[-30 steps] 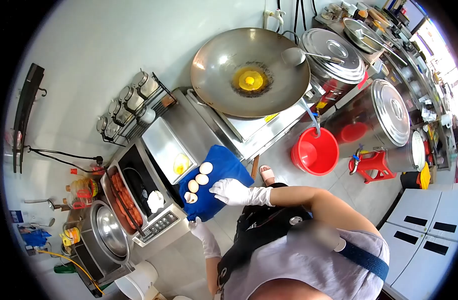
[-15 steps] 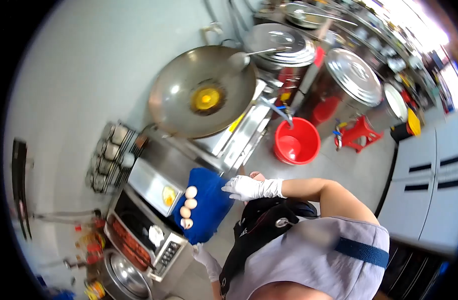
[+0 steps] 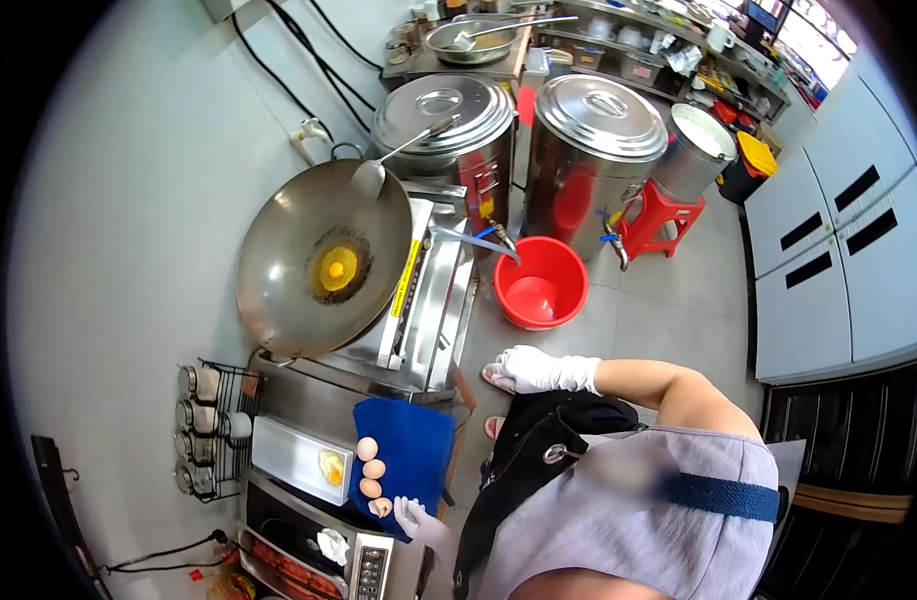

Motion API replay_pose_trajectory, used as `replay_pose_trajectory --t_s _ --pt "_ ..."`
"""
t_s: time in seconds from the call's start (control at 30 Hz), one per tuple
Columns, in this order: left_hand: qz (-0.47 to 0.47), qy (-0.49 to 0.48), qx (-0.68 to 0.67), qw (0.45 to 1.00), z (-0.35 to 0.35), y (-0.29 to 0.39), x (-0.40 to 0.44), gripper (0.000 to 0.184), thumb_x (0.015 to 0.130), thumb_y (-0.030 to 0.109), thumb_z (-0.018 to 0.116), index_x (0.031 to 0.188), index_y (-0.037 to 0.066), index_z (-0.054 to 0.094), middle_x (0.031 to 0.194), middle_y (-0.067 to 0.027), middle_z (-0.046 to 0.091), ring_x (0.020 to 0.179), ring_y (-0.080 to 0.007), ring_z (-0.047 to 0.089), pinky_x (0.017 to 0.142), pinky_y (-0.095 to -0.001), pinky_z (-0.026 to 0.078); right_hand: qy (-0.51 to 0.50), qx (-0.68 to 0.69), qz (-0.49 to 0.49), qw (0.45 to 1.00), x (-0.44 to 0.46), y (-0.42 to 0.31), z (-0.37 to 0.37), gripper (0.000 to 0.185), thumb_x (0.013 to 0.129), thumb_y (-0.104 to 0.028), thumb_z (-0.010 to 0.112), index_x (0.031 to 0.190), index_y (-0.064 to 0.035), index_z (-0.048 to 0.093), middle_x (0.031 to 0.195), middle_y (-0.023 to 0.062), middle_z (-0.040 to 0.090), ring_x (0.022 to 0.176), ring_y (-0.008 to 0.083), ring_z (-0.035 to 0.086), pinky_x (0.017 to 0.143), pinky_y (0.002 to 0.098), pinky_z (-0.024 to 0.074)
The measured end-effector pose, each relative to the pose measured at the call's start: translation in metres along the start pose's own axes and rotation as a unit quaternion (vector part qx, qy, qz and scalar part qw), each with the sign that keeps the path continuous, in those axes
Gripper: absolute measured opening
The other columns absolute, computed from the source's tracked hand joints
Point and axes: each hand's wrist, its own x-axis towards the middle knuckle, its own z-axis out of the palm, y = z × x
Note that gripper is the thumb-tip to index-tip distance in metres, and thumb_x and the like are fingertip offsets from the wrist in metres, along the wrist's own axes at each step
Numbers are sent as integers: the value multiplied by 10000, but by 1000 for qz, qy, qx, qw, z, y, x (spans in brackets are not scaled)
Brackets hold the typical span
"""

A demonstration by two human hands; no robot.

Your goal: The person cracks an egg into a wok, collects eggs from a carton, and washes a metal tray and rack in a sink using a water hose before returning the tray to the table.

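Observation:
My left hand point(image 3: 411, 517), in a white glove, is beside a cracked eggshell point(image 3: 380, 507), fingers stretched out; whether they touch it I cannot tell. Three whole eggs point(image 3: 374, 468) lie in a row with the shell on a blue cloth point(image 3: 418, 445). My right hand point(image 3: 526, 370), also gloved, hangs in front of my body with loosely bent fingers and nothing visible in it. In the wok point(image 3: 278, 235) an egg point(image 3: 337, 269) with a yellow yolk lies in the bottom. A spatula point(image 3: 368, 178) leans on the wok's far rim. A fried egg point(image 3: 331, 467) rests on a pale tray point(image 3: 281, 452).
A red bucket point(image 3: 541, 285) stands on the floor right of the stove point(image 3: 433, 300), near two lidded steel barrels point(image 3: 600, 115) with taps. A rack of jars point(image 3: 210, 420) is against the wall. At the lower left sits an appliance with a button panel point(image 3: 371, 575).
The view has turned and shifted, so the wok and barrels appear further left. My left hand has come closer to the cracked eggshell. My right hand stays in front of my body.

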Motion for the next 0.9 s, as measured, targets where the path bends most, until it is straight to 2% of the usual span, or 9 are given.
replay_pose_trajectory --t_s 0.1,0.23,0.4,0.47,0.63,0.7,0.73,0.83,0.9 --pt "-11 -40 -31 999 10 3 4 290 942 104 487 1199 -24 529 1097 -148 601 895 -211 611 739 -273 496 5 -29 -4 1000 -13 8 0 259 836 -276 564 981 -66 611 856 152 632 842 346 606 742 450 485" --pt "-60 -43 -48 996 23 14 -10 281 964 140 451 1172 -24 545 1091 -153 605 895 -221 612 770 -294 497 -7 -36 -7 999 -17 21 -6 259 829 -274 564 949 -49 609 850 155 631 826 349 605 733 449 488" --pt "-151 -27 -93 984 47 17 -18 289 966 163 421 1154 -15 549 1089 -152 607 923 -241 617 793 -305 503 47 -23 -47 998 -20 47 -9 241 821 -270 570 904 -45 598 820 151 618 794 348 605 699 446 494" --pt "-146 -23 -110 983 60 25 -17 291 964 161 419 1146 -23 552 1084 -157 609 907 -246 616 787 -302 507 67 -11 -66 996 -25 60 -15 239 823 -268 570 889 -40 592 803 148 607 788 349 602 689 445 494" --pt "-119 2 -135 984 108 71 -21 321 958 196 418 1132 -35 558 1074 -156 608 924 -252 607 818 -321 505 72 -42 -52 995 -40 104 -49 264 849 -273 558 982 -51 612 825 132 629 795 326 610 687 435 495" --pt "-116 26 -146 982 131 87 -22 315 959 182 413 1128 -39 563 1069 -161 614 937 -257 607 836 -325 506 69 -34 -33 996 -47 124 -62 262 849 -276 555 976 -55 616 817 134 635 781 326 616 673 439 498" --pt "-119 30 -165 979 142 90 -19 317 958 180 416 1131 -42 562 1073 -169 613 941 -259 609 846 -326 505 98 -21 -42 994 -50 134 -67 245 842 -275 557 939 -59 618 788 143 633 746 335 620 661 447 500" --pt "-93 20 -198 976 172 105 -24 323 954 180 427 1139 -49 561 1082 -188 610 961 -263 612 870 -329 502 80 -34 -42 995 -55 156 -89 225 834 -264 559 902 -56 613 765 151 627 722 345 619 658 451 497" --pt "-95 15 -207 974 188 117 -32 322 948 177 439 1158 -37 553 1101 -168 609 986 -251 607 893 -331 487 64 -37 -32 997 -55 169 -96 206 825 -247 562 874 -53 609 746 146 625 708 343 619 647 448 493"
